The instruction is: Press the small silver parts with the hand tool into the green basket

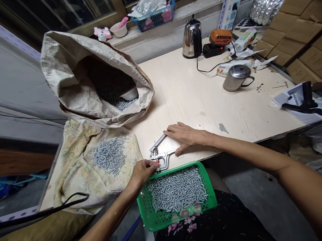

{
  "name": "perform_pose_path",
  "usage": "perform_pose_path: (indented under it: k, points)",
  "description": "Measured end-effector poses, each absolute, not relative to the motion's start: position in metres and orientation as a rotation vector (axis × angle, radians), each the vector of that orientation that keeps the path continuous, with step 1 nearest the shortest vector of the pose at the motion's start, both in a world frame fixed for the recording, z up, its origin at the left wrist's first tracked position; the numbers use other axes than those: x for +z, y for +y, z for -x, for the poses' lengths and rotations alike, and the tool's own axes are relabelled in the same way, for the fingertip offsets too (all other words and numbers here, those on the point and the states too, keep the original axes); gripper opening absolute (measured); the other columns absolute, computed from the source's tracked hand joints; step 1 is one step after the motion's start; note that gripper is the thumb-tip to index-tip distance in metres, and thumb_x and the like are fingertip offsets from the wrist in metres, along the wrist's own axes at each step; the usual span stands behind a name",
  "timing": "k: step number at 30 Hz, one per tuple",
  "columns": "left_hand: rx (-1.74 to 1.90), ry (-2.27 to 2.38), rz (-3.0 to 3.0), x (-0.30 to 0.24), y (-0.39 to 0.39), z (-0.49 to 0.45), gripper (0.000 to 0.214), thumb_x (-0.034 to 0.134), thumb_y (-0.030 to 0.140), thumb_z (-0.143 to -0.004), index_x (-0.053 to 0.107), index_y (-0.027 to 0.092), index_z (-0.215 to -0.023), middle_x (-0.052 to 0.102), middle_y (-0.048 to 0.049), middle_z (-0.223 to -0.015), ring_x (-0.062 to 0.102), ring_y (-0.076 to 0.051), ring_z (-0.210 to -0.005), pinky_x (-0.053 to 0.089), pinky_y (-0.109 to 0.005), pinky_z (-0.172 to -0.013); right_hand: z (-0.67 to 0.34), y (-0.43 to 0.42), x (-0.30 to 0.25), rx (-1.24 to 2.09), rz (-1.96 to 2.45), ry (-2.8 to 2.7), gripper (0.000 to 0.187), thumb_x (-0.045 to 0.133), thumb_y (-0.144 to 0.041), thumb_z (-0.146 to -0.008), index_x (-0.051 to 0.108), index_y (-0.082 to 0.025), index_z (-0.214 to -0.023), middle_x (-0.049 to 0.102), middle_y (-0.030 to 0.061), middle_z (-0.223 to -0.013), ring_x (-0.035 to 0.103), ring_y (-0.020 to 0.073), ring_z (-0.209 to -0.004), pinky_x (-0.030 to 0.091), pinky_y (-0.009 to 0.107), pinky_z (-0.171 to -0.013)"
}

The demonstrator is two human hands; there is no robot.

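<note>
A grey plier-like hand tool point(164, 157) with two spread handles, a small spring and a red part lies on the table behind the green basket. My right hand point(184, 135) spans its handles, fingers over the upper one and thumb against the lower one. At the tool's red part, my left hand point(143, 171) is closed in a pinch; what the fingertips hold is too small to make out. Small silvery metal pins point(179, 189) fill the green basket point(143, 216) just below. More loose pins point(110, 154) are heaped on a patterned cloth point(79, 181) to the left.
A large woven sack point(58, 68) stands open at the left, with a white scoop point(130, 94) on pins inside. Toward the back are a kettle point(192, 37), an orange battery point(220, 37) on a charger and a lidded metal mug point(234, 79). Cardboard boxes point(302, 45) stand at the right.
</note>
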State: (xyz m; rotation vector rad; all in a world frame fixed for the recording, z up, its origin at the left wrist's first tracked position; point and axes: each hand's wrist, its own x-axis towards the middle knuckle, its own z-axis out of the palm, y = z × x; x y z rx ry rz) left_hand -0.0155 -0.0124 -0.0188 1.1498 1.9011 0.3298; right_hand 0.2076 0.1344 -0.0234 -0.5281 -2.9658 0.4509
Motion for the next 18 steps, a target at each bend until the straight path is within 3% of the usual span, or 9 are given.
perform_pose_path:
  k: [6, 11, 14, 18]
  points:
    - [0.321, 1.956, -1.231, -0.013, -0.017, 0.01, 0.043, 0.06, 0.056, -0.066, 0.066, 0.014, -0.059, 0.056, -0.0007, -0.052, 0.048, -0.014, -0.053, 0.034, -0.026, -0.053, -0.206, 0.125, -0.019, 0.41, 0.595, -2.973, 0.068, 0.075, -0.058, -0.068, 0.054, -0.01, -0.111, 0.056, 0.0135, -0.107, 0.046, 0.0259, -0.095, 0.039, 0.037, -0.079]
    - [0.432, 2.096, -1.522, -0.003, -0.019, 0.005, 0.036, 0.054, 0.047, -0.074, 0.071, 0.016, -0.071, 0.066, -0.007, -0.077, 0.059, -0.021, -0.074, 0.044, -0.031, -0.07, -0.209, 0.12, -0.019, 0.431, 0.669, -2.959, 0.066, 0.078, -0.055, -0.065, 0.054, -0.012, -0.109, 0.056, 0.0119, -0.107, 0.045, 0.0253, -0.095, 0.038, 0.036, -0.078]
    - [0.306, 2.018, -1.435, -0.005, -0.017, 0.007, 0.041, 0.053, 0.053, -0.073, 0.068, 0.016, -0.059, 0.063, -0.0048, -0.065, 0.057, -0.019, -0.064, 0.041, -0.029, -0.062, -0.209, 0.119, -0.019, 0.44, 0.672, -2.953, 0.066, 0.079, -0.054, -0.065, 0.054, -0.012, -0.11, 0.056, 0.0119, -0.108, 0.046, 0.025, -0.096, 0.038, 0.035, -0.079]
    - [0.292, 1.98, -1.339, -0.011, -0.014, 0.009, 0.041, 0.059, 0.056, -0.066, 0.066, 0.017, -0.056, 0.06, -0.0018, -0.057, 0.054, -0.017, -0.06, 0.034, -0.025, -0.053, -0.211, 0.117, -0.018, 0.441, 0.688, -2.921, 0.069, 0.079, -0.055, -0.064, 0.053, -0.013, -0.112, 0.056, 0.0116, -0.108, 0.046, 0.0253, -0.096, 0.039, 0.037, -0.08]
